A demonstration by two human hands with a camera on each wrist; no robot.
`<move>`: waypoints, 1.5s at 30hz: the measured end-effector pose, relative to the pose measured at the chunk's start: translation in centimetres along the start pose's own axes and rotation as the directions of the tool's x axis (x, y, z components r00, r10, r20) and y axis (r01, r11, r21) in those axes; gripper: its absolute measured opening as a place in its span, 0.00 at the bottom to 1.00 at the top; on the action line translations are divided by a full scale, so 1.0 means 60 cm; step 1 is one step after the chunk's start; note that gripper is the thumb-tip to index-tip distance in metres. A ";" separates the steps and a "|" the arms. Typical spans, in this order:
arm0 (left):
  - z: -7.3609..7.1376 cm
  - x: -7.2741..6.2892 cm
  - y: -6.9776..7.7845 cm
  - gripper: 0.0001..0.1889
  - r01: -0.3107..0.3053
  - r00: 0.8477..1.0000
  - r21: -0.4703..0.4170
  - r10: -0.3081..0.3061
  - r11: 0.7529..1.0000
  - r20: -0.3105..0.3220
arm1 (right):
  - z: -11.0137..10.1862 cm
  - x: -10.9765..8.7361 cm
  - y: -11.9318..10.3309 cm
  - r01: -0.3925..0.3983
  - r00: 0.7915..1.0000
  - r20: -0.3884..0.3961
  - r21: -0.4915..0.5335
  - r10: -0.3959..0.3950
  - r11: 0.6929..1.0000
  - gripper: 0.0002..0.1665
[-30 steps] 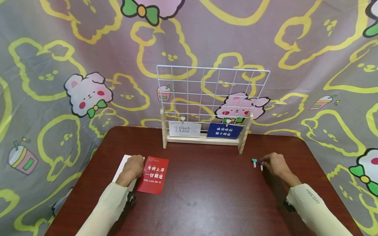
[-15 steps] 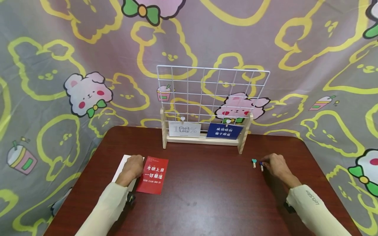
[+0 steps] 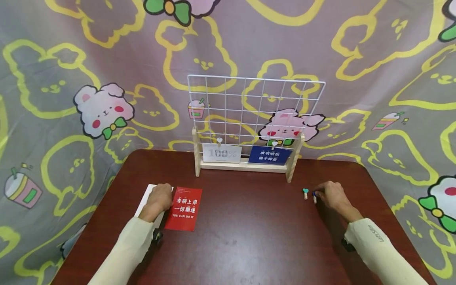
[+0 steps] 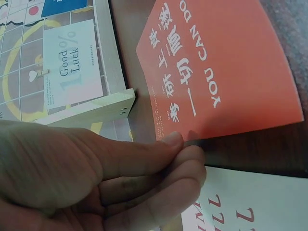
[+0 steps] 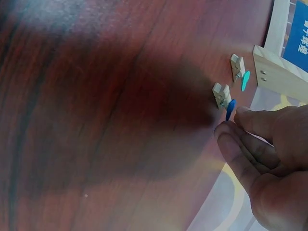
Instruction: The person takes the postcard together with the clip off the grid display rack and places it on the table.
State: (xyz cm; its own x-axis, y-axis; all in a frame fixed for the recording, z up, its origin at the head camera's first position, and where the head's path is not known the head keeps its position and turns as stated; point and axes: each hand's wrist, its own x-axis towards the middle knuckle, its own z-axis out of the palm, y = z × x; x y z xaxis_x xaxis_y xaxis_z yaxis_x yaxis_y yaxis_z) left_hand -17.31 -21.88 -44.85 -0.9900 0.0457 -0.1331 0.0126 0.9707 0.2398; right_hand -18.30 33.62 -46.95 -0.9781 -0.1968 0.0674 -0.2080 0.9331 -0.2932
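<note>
My left hand point(image 3: 158, 200) pinches the edge of a red card point(image 3: 186, 209) with white lettering, thumb on top and fingers curled beneath. In the left wrist view the red card point(image 4: 226, 72) bows slightly. Under that hand lies a white card point(image 4: 245, 192) with red print. At the table's right side, my right hand point(image 3: 333, 196) holds a small wooden clothespin point(image 5: 221, 96) by its blue heart point(image 5: 230, 109), between thumb and fingertips. Beside it lies another wooden clothespin point(image 5: 237, 67) with a teal heart point(image 5: 245, 81).
A white wire grid point(image 3: 253, 101) on a wooden stand point(image 3: 244, 167) stands at the table's back. Clipped low on it are a white "Good Luck" card point(image 3: 221, 157) and a blue card point(image 3: 269, 155), each under a white heart clip. A patterned curtain point(image 3: 124, 51) surrounds the brown table point(image 3: 246, 221).
The head view has tilted a little, so the scene sits slightly higher in the picture. Both hands keep nearly the same places at the red card and the blue-heart clothespin.
</note>
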 end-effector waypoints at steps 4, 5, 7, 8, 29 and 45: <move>0.000 0.002 0.000 0.07 -0.018 0.999 0.001 0.018 1.000 -0.029 | -0.006 0.001 -0.001 0.016 0.999 -0.028 -0.009 -0.016 1.000 0.06; 0.000 0.003 0.001 0.08 -0.019 0.999 0.004 0.019 1.000 -0.035 | -0.007 0.002 -0.002 0.017 0.999 -0.037 -0.010 -0.017 1.000 0.06; 0.000 0.004 0.003 0.09 -0.012 0.999 0.011 0.012 1.000 -0.042 | -0.011 0.002 -0.004 0.016 0.999 -0.047 -0.005 -0.016 1.000 0.06; -0.001 0.005 0.004 0.09 -0.005 0.999 0.011 0.005 1.000 -0.042 | -0.013 0.002 -0.005 0.014 0.999 -0.052 0.000 -0.014 1.000 0.06; -0.005 0.008 0.043 0.14 -0.013 0.996 -0.019 0.011 1.000 -0.094 | -0.044 0.006 -0.058 0.051 0.993 -0.110 0.011 -0.050 0.999 0.10; -0.002 0.016 0.085 0.14 -0.031 0.991 -0.049 0.024 0.998 -0.130 | -0.036 0.024 -0.121 0.090 0.989 -0.115 -0.007 -0.090 0.996 0.11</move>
State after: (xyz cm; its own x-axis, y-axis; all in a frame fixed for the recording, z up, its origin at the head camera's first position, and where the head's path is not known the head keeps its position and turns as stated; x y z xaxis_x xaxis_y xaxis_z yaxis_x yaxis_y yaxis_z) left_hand -18.21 -16.94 -43.64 -0.9993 0.0383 -0.0015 0.0362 0.9562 0.2903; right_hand -18.18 27.23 -42.70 -0.9484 -0.2440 0.2025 -0.2948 0.9138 -0.2794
